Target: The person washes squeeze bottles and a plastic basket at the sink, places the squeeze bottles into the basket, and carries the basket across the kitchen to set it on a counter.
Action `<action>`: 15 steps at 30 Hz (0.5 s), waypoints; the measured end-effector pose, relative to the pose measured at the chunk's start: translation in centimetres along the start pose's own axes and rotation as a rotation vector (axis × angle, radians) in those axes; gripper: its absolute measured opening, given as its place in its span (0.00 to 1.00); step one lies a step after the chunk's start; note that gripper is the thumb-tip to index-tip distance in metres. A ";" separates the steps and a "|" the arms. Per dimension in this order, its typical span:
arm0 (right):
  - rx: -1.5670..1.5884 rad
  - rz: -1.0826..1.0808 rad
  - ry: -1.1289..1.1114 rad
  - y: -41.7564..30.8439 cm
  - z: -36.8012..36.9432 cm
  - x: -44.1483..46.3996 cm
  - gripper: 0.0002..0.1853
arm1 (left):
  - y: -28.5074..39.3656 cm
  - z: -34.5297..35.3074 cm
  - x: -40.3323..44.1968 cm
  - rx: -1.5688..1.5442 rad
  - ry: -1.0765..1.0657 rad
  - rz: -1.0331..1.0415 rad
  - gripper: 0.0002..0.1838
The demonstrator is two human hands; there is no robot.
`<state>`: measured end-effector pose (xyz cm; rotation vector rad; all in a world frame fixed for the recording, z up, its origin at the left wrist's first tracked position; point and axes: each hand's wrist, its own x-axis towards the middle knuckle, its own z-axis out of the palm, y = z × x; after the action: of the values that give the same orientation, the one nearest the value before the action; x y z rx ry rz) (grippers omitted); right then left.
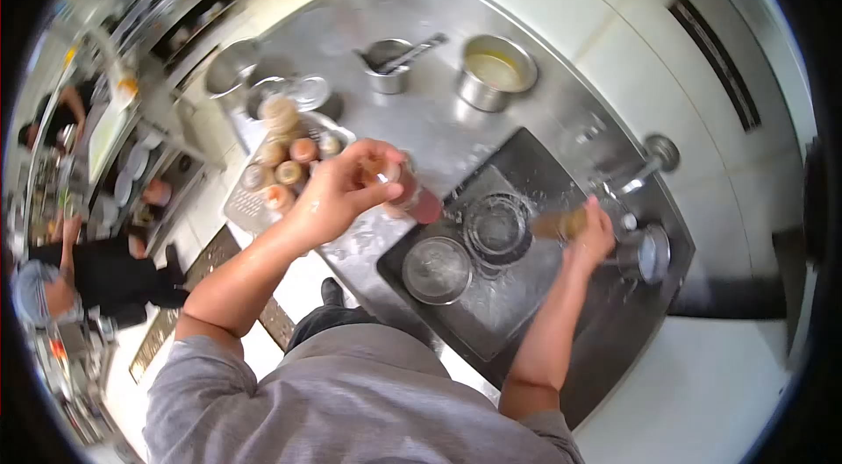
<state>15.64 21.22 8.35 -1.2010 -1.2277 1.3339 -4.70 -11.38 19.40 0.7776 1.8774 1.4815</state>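
Observation:
My left hand [346,183] is closed round one end of a small clear bottle with reddish contents [419,196]. The bottle is tilted over the near-left edge of the dark sink [504,306]. Over the sink's right part, my right hand [592,236] grips a yellow-brown thing [554,224], too blurred by motion to name. Close to that hand are the tap [649,170] and a metal pot [651,252]. Two round metal containers, one nearer me [437,271] and one farther [498,227], sit in the sink below my hands.
A perforated tray [241,208] of several capped bottles [289,173] stands left. Behind are a pot of yellowish liquid [493,74], a metal container with utensils [388,78] and more metal containers [232,69]. Another person [96,275] is at far left.

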 end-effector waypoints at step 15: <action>0.425 0.216 -0.829 -10.1 17.8 -29.1 0.08 | -8.8 -16.4 -13.3 0.548 0.348 -0.197 0.21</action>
<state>0.65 -8.56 20.70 -0.4730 -1.2682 2.2460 -9.45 -33.40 15.18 0.5648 2.5971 1.0311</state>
